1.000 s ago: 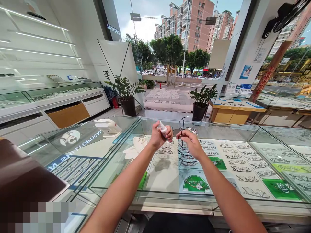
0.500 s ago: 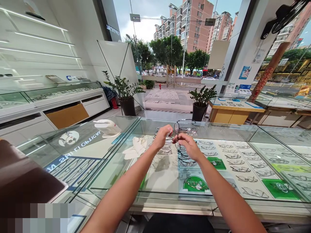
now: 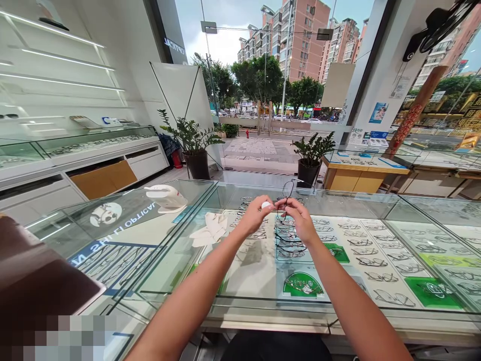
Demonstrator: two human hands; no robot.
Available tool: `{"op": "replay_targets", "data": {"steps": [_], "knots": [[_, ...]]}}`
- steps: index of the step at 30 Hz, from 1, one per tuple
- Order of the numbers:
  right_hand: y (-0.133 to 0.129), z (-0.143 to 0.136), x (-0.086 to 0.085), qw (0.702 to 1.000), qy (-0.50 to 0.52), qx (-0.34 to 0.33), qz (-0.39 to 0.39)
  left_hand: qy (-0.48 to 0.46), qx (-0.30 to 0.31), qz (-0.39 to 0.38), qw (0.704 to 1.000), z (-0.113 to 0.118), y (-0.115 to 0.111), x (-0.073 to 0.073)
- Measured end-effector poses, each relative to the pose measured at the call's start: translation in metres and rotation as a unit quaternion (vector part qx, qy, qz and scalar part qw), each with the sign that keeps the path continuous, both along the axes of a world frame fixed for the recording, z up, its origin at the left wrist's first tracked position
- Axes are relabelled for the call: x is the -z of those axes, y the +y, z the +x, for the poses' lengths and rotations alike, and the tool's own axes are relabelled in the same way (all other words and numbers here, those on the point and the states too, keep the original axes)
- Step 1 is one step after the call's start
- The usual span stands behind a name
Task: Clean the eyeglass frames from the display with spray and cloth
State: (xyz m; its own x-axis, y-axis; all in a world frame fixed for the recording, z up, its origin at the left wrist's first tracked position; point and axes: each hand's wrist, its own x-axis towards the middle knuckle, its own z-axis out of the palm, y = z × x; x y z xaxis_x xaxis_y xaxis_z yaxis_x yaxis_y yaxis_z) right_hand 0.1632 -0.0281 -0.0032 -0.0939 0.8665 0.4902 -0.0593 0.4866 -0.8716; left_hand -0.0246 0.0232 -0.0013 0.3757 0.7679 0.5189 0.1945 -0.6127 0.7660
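- The left hand [image 3: 254, 216] is closed around a small white spray bottle [image 3: 265, 204]; only its white tip shows past the fingers, close to the right hand.
- The right hand [image 3: 300, 220] pinches a pair of thin dark-rimmed eyeglasses [image 3: 287, 193] by the frame, one lens standing up above the fingertips.
- Both hands are raised together, almost touching, over the glass display counter [image 3: 338, 200].
- Under the glass, rows of eyeglass frames [image 3: 370, 260] lie on white trays, with green brand cards [image 3: 303, 285] among them.
- A crumpled white cloth [image 3: 210, 228] lies on the counter top, to the left of the left hand and apart from it.
- Farther left, a white moulded display stand [image 3: 165, 197] rests on the neighbouring glass case.
- Two potted plants [image 3: 193, 143] stand on the floor beyond the counter, in front of the shop window.
- Along the left wall runs another glass case with white drawers [image 3: 148, 160] below and lit shelves above.
- A wooden table [image 3: 361, 173] stands to the right of the second plant.
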Motion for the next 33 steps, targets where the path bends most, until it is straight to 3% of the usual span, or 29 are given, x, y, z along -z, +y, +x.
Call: {"op": "replay_targets", "data": {"steps": [9, 18, 23, 25, 27, 29, 31, 33], "knots": [[-0.001, 0.000, 0.000, 0.999, 0.033, -0.007, -0.017, 0.034, 0.013, -0.035, 0.999, 0.006, -0.007, 0.000], [-0.003, 0.000, -0.001, 0.999, 0.026, -0.023, -0.010, 0.054, -0.006, 0.013, 0.998, 0.006, -0.010, 0.001], [-0.003, 0.000, 0.000, 0.999, 0.032, -0.029, -0.016, 0.024, -0.004, 0.002, 1.000, 0.001, -0.006, -0.001], [-0.002, 0.000, 0.002, 0.999, 0.038, -0.027, -0.019, 0.005, -0.043, 0.000, 0.999, -0.007, 0.005, -0.001], [0.000, 0.001, 0.003, 0.998, 0.043, -0.024, -0.026, -0.006, -0.128, -0.012, 0.992, -0.022, 0.023, 0.001], [0.001, 0.002, 0.004, 0.998, 0.048, -0.019, -0.035, 0.024, -0.249, -0.047, 0.967, -0.041, 0.045, 0.005], [0.002, 0.003, 0.005, 0.998, 0.052, -0.015, -0.041, 0.069, -0.366, -0.094, 0.923, -0.061, 0.066, 0.012], [0.003, 0.004, 0.006, 0.998, 0.054, -0.013, -0.042, 0.081, -0.410, -0.112, 0.901, -0.080, 0.082, 0.020]]}}
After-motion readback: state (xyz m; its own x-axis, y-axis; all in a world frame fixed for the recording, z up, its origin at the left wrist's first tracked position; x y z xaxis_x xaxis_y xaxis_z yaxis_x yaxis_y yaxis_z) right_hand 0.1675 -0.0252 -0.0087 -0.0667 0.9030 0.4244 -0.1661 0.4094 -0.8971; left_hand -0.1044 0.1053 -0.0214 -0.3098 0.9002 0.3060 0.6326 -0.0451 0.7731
